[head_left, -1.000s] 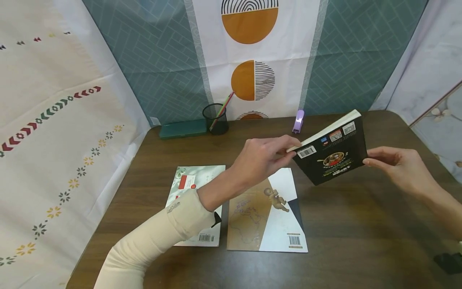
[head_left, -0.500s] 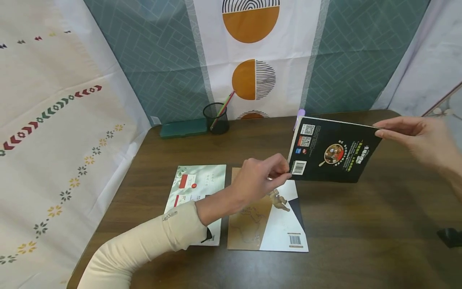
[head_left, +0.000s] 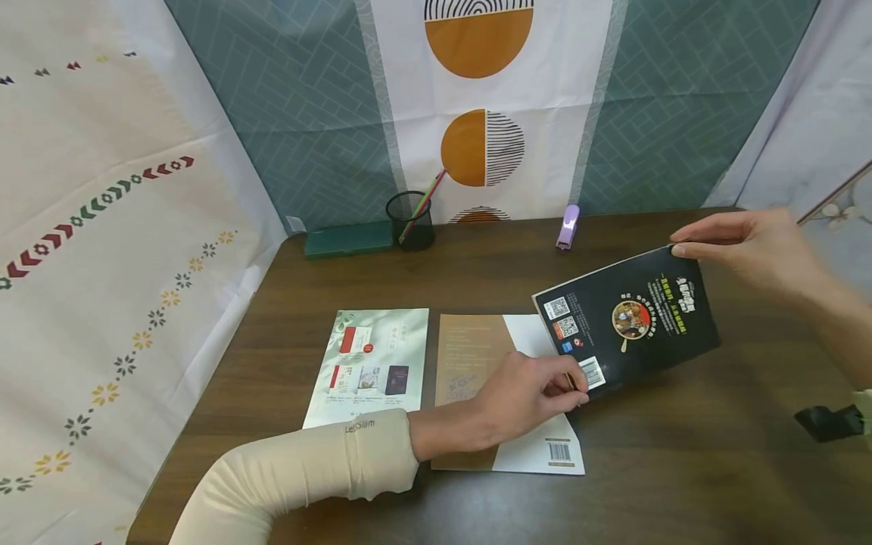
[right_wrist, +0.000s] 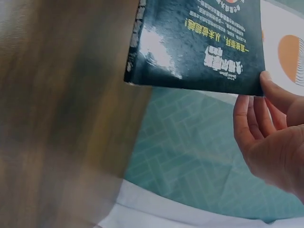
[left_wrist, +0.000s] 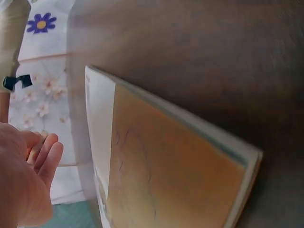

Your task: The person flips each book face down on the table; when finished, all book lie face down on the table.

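A black book [head_left: 633, 318] with a round food picture, QR codes and a barcode is held above the table, tilted, its printed cover facing the head camera. My left hand [head_left: 527, 397] pinches its near left corner beside the barcode. At the far right corner my right hand [head_left: 756, 246] pinches it between thumb and fingers; the right wrist view shows that thumb on the cover. Below my left forearm lies a tan-and-white book [head_left: 470, 341], partly hidden by hand and wrist. To its left is a pale green book [head_left: 381, 341], its lower part covered by my sleeve.
At the back of the brown table [head_left: 681, 469] stand a black mesh pen cup [head_left: 415, 231] with pencils and, beside it, a dark green case [head_left: 349, 239]. A purple stapler [head_left: 568, 227] is behind the black book. Fabric hangs behind and at both sides.
The black book has turned in the hands, its cover now facing up more. My left hand has moved down and rightward; the right hand has risen at the far corner.
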`<control>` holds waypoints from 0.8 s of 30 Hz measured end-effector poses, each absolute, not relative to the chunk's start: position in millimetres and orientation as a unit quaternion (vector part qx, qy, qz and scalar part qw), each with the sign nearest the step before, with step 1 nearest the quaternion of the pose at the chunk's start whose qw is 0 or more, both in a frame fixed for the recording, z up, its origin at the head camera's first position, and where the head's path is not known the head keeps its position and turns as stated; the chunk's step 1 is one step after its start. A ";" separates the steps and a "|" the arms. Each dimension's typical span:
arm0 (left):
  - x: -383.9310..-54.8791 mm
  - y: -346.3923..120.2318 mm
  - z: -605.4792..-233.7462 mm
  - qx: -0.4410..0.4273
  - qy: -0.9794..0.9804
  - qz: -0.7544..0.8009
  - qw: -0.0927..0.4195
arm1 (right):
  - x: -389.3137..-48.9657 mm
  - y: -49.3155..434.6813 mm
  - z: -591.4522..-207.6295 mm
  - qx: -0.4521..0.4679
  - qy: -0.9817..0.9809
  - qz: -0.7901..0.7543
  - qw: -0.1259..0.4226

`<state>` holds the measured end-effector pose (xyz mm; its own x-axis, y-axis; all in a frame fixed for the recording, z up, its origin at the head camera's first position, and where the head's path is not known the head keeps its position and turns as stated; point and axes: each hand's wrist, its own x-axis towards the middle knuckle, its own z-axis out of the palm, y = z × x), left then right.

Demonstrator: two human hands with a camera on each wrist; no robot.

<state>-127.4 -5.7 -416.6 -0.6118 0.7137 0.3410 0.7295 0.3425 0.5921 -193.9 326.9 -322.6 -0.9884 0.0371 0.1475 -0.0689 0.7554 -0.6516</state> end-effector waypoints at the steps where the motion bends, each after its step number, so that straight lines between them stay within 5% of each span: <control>1: -125.7 -4.0 -418.0 -0.436 -0.823 -0.363 0.008 | -194.8 326.4 -324.8 0.006 -0.935 0.348 0.072; 17: -102.5 21.5 -425.6 -0.324 -0.750 -0.526 -0.236 | -202.5 328.8 -361.8 0.026 -0.944 0.329 -0.001; 24: -93.3 33.6 -429.9 -0.231 -0.713 -0.588 -0.303 | -206.4 326.9 -374.7 0.035 -0.940 0.337 -0.028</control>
<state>-93.3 33.6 -429.9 -0.7090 0.6867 -0.1603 -0.0273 0.2004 0.9793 -206.4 326.9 -374.7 -0.9959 -0.0853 -0.0292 -0.0473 0.7701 -0.6361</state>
